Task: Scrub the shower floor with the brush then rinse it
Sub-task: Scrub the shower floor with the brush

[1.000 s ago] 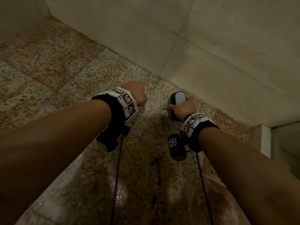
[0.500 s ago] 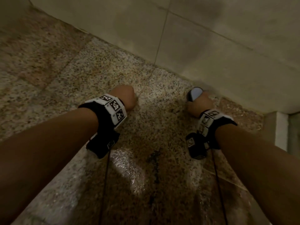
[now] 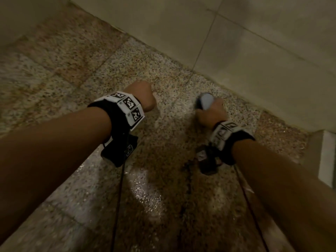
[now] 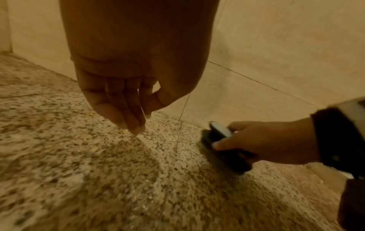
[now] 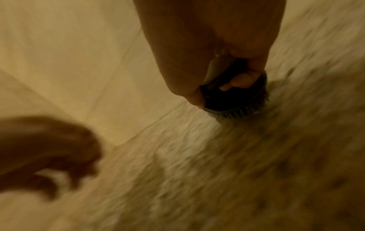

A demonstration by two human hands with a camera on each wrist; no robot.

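Note:
My right hand [image 3: 211, 115] grips a black scrubbing brush [image 3: 205, 102] with a pale top and presses it on the speckled granite shower floor [image 3: 127, 70], close to the wall. In the right wrist view the brush [image 5: 237, 100] shows its bristles on the floor under my curled fingers, and the picture is blurred by motion. The left wrist view has the brush [image 4: 221, 137] at the right in my right hand [image 4: 256, 143]. My left hand [image 3: 143, 99] holds nothing. Its fingers [image 4: 126, 109] hang down loosely, their tips at the floor.
A beige tiled wall [image 3: 254, 51] runs diagonally behind the hands and meets the floor just past the brush. A wet glossy patch [image 3: 145, 188] shines on the floor in front of me. A white raised edge [image 3: 327, 157] stands at the right.
My right hand slid the brush to the right along the foot of the wall, then back to the left a little. My left hand stayed beside it, holding nothing.

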